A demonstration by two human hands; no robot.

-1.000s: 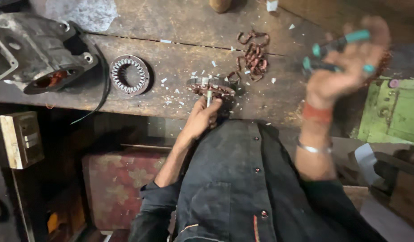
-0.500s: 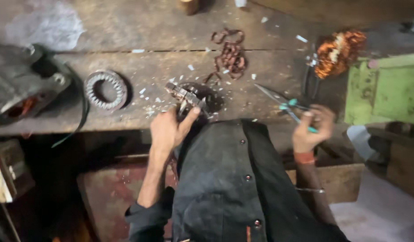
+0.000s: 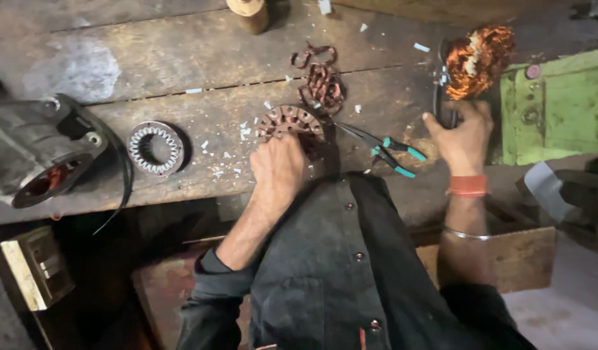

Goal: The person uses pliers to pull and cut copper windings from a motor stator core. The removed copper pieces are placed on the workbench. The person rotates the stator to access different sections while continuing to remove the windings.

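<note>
Hands worked at the near edge of a scarred wooden worktop (image 3: pixel 150 39). Left hand (image 3: pixel 278 170) was clenched over the near side of a round slotted stator core (image 3: pixel 287 121), pressing it flat on the boards, apparently to keep it from turning or sliding. Core lay at the worktop's near edge, just ahead of the person's dark shirt (image 3: pixel 325 272).

Right hand (image 3: pixel 464 139) was closed round a dark handle-like part below a bundle of orange copper winding (image 3: pixel 477 58); whether the handle belonged to the bundle or to a separate tool could not be told. Bundle sat beside a green metal housing (image 3: pixel 552 107) at the right.

Teal-handled pliers (image 3: pixel 383 148) lay released on the worktop between the two hands, jaws pointing toward the core, within easy reach of either hand.

Loose curls of removed copper wire (image 3: pixel 320 81) sat just beyond the core, with white scraps (image 3: pixel 237 136) scattered left of it. A second ring-shaped core (image 3: pixel 156 148) lay apart to the left, near a grey cast motor housing (image 3: pixel 36 152) with a black cable (image 3: pixel 121 175) looping past it.
</note>
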